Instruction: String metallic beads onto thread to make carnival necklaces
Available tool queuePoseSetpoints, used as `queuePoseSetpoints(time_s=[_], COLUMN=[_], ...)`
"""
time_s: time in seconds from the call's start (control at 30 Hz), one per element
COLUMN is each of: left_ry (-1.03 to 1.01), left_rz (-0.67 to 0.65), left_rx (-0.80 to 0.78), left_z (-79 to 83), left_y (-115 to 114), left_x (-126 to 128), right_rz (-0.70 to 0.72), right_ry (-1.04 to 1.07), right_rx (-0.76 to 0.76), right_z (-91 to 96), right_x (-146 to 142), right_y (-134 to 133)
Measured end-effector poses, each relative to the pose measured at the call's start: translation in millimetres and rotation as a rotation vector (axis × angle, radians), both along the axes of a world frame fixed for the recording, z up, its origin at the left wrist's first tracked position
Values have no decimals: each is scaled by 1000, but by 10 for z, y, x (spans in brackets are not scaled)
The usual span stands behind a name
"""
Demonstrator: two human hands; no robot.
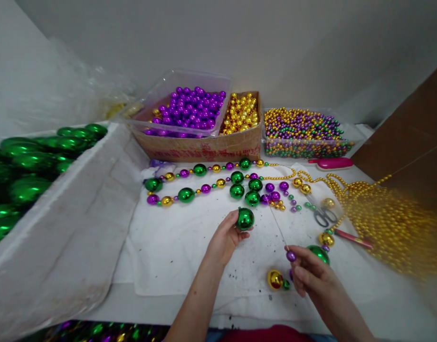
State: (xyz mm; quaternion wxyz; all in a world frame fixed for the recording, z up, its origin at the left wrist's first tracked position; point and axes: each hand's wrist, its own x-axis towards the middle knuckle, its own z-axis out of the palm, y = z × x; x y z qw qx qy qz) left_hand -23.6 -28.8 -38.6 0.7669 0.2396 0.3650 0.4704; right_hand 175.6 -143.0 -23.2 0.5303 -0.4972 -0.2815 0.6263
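Note:
My left hand (227, 237) is closed on a shiny green ball (245, 219), held above the white cloth (168, 256). To its right, my right hand (313, 273) pinches a thin strand with a small purple bead (290, 256) at the fingertips. A thin straight length (278, 225) runs from that bead up toward the loose beads; whether it is a needle or thread I cannot tell. Below the fingers hang a gold ball (275, 280) and a small green bead (286, 284). Behind the right hand lies another green ball (318, 254), partly hidden.
A beaded garland (186, 194) loops across the cloth beside loose green balls (237, 191). Scissors (325, 217), a red pen-like tool (354, 238) and a gold bead heap (393, 228) lie right. Bead bins (218, 130) stand behind; a white foam box (108, 190) holds big green ornaments.

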Motion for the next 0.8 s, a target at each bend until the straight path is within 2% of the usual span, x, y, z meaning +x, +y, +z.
queuePoseSetpoints(time_s=[0.13,0.23,0.33,0.47,0.57,0.8], left_ry=[12,154,264,92,-68,-27], left_rz=[12,7,-29,-52,4,165], left_rx=[53,109,125,128,105,83], left_z=[10,59,105,113,71,-32], left_y=[-20,-35,-57,-78,-76,-67], left_x=[-8,-26,-62,-119,-129,-104], right_rz=[23,85,75,113,188,210], right_ry=[-177,-256,-270,-250,-237,-236], right_rx=[4,-34,-77,-89,-71,-41], right_z=[65,103,96,88,95,49], right_x=[47,92,112,106,74,-29], right_y=[-28,-89,-148,-180,-187,-277])
